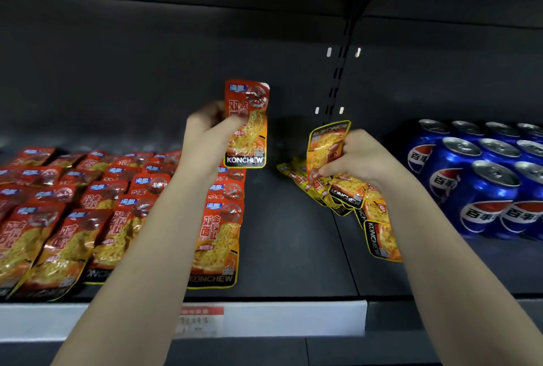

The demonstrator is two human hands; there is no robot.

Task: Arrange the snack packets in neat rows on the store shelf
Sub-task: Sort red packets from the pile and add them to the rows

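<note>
Left hand (205, 142) grips one red snack packet (246, 124) upright above the shelf (293, 248), beside the rows of red packets (88, 218). Right hand (355, 157) pinches one yellow-edged packet (324, 145) over a loose pile of packets (346, 198). Blue cans (484, 183) stand at the right.

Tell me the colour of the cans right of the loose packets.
The cans are blue with silver tops and a red, white and blue round logo. They show best in the head view.

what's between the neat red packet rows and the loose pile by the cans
Only bare dark shelf, seen in the head view; the rows and the pile lie apart.
</note>
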